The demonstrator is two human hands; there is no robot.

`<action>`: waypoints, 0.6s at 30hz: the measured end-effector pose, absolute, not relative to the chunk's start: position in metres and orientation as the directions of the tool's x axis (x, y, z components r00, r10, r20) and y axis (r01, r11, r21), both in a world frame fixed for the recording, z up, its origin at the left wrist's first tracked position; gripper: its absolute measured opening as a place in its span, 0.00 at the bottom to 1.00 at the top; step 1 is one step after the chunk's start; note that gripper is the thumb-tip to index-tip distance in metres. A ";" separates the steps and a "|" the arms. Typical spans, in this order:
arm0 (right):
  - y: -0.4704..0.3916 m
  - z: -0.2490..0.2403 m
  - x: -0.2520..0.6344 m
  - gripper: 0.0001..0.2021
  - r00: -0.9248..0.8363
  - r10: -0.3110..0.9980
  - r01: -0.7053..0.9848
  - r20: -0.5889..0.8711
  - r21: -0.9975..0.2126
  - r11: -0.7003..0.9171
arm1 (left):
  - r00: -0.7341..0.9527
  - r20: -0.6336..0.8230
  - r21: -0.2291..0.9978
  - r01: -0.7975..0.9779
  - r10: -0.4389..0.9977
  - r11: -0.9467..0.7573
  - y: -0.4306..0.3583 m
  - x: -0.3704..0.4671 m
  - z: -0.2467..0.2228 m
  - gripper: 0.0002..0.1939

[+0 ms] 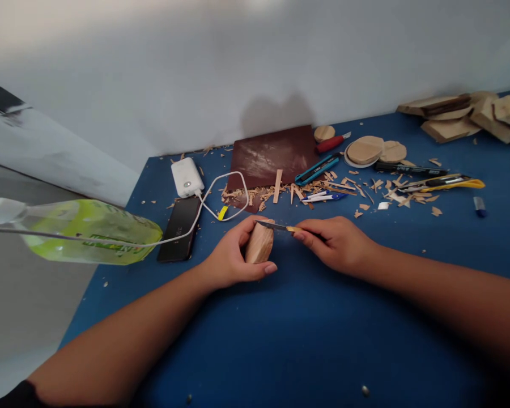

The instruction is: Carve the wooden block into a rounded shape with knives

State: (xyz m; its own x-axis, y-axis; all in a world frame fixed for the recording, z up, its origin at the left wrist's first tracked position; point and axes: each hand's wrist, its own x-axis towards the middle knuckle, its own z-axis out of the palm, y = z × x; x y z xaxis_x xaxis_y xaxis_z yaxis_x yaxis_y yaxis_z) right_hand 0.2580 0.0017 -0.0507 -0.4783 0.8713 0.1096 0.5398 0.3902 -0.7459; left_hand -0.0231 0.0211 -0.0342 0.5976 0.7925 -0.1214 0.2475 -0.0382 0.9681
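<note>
My left hand (233,258) is closed around a small block of wood (259,243), thumb along its near side and fingers behind it. The block is pale brown with visible grain and stands tilted in the grip. In my right hand (334,242) is a knife (276,226) with a slim dark blade and a yellowish handle, mostly hidden by the fingers. Its blade points left and lies against the top edge of the block. Both hands are just above the blue table (255,351).
Wood shavings (263,194) lie around a brown sheet (272,156). Beyond are a blue cutter (318,169), a yellow cutter (442,183), a marker (410,168) and wood pieces (454,119). At left are a phone (179,229), a cabled power bank (187,177) and a bottle (89,229).
</note>
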 end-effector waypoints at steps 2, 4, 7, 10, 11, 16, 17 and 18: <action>0.001 -0.049 0.258 0.20 -0.497 0.858 0.513 0.128 -0.754 0.410 | 0.597 -0.131 0.964 0.262 0.791 -0.037 0.020 -0.022 -0.033 0.39; -0.001 -0.047 0.257 0.19 -0.540 0.830 0.473 0.143 -0.763 0.440 | 0.604 -0.138 0.956 0.288 0.785 -0.054 0.019 -0.020 -0.030 0.39; -0.005 -0.044 0.256 0.18 -0.585 0.799 0.439 0.141 -0.774 0.457 | 0.607 -0.129 0.937 0.333 0.784 -0.104 0.017 -0.017 -0.026 0.39; -0.007 -0.045 0.255 0.18 -0.562 0.815 0.476 0.140 -0.751 0.457 | 0.593 -0.130 0.929 0.353 0.795 -0.112 0.017 -0.016 -0.025 0.38; -0.007 -0.046 0.255 0.18 -0.550 0.823 0.498 0.142 -0.735 0.459 | 0.588 -0.137 0.930 0.353 0.797 -0.101 0.017 -0.016 -0.026 0.38; -0.006 -0.047 0.255 0.18 -0.490 0.858 0.579 0.157 -0.677 0.454 | 0.571 -0.177 0.946 0.322 0.802 -0.021 0.018 -0.017 -0.029 0.38; -0.005 -0.047 0.255 0.19 -0.473 0.867 0.591 0.159 -0.672 0.446 | 0.565 -0.172 0.948 0.318 0.807 -0.020 0.019 -0.018 -0.030 0.38; -0.003 -0.048 0.256 0.19 -0.452 0.878 0.607 0.158 -0.667 0.433 | 0.557 -0.163 0.948 0.318 0.815 -0.028 0.019 -0.018 -0.030 0.38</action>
State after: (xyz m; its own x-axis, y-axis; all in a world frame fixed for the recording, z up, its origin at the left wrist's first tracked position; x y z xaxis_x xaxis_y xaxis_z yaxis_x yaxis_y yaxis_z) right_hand 0.2556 -0.0035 -0.0475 -0.4524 0.8777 0.1578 0.6070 0.4327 -0.6666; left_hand -0.0178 0.0187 -0.0296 0.5568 0.8145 -0.1630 0.3182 -0.0278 0.9476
